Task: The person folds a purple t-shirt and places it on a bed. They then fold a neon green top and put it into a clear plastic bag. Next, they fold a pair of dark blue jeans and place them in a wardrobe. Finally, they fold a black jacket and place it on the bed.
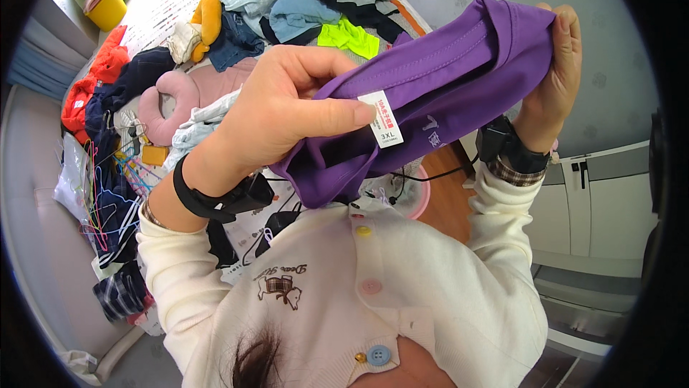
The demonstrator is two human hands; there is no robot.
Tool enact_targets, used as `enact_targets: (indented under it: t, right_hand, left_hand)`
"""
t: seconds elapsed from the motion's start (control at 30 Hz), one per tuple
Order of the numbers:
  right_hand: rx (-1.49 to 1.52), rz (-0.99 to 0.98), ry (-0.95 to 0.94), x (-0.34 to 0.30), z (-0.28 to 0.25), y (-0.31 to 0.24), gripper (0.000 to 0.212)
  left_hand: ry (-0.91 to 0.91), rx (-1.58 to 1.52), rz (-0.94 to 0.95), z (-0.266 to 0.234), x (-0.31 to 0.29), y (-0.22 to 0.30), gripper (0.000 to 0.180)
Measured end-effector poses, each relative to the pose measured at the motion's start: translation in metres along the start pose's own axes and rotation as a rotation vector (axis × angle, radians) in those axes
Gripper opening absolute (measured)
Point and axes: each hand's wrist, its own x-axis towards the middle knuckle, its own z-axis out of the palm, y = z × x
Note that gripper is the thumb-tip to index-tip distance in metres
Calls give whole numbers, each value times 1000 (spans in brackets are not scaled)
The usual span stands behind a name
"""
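Observation:
A pair of purple underpants (452,65) is stretched sideways between my hands, held up in front of my chest. My left hand (280,97) grips one side, its thumb lying beside a small white label (382,121) sewn inside the waistband. At the upper right, the fingers of my right hand (563,65) are closed round the opposite end of the band. Small pale lettering shows on the purple cloth below the opening. Each wrist has a black strap with a dark device on it.
Behind lies a bed strewn with clothes, including a bright yellow-green garment (349,36), blue jeans (237,40) and a red-orange garment (100,76). A pink neck pillow (169,106) and colourful hangers (104,194) lie left. A pink-rimmed basin (422,198) stands below my hands; white cabinets (581,208) stand right.

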Motion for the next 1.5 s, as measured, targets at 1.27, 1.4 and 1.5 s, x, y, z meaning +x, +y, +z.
enact_targets:
  t: [1.27, 1.4, 1.5]
  right_hand:
    - [-927, 159, 160, 15, -60, -35, 24]
    - [-801, 0, 116, 2, -62, -46, 23]
    - [-839, -69, 81, -5, -56, -57, 21]
  left_hand:
    - [120, 466, 359, -135, 47, 66, 26]
    - [199, 623, 415, -105, 34, 118, 23]
    - [101, 590, 415, -101, 23, 122, 24]
